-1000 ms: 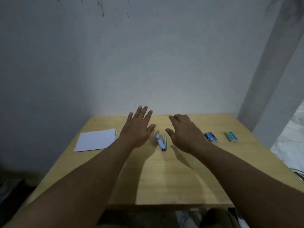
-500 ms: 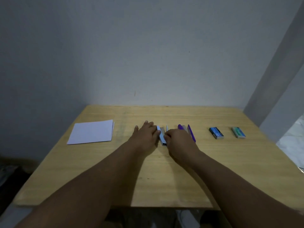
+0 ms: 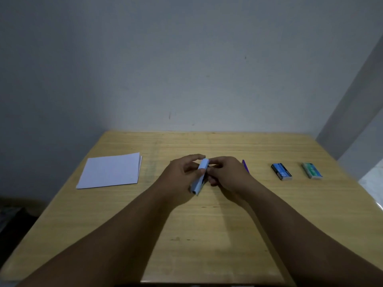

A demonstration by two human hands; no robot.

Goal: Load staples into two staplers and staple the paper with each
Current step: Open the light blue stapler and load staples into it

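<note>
Now both hands have closed in on the light blue stapler (image 3: 199, 177), which half a second ago lay flat on the tabletop (image 3: 207, 224) between them and is now lifted into their grip at the centre of the frame. The left hand (image 3: 178, 179) curls round its left side, thumb and fingers pinching the body, while the right hand (image 3: 226, 176) holds it from the right with bent fingers; how firmly, I cannot tell. A second ago the hands were spread open above it, and the purple stapler (image 3: 245, 165) was hidden; half a second ago it showed in full, and now only a sliver of it peeks out behind the right hand.

The blue stapler's long axis runs from lower left to upper right, its near end pointing down toward the bottom of the frame and its far end tilted up toward the wall.

Counting: two staplers, one blue and held, one purple lying just right of the hands. Two small staple boxes sit at centre right, a blue box (image 3: 281, 171) and, further right and apart from it, a green box (image 3: 312, 170). One stack of white paper (image 3: 110, 171) lies at centre left, well apart from the hands. Two bare forearms reach in from the bottom corners.
</note>
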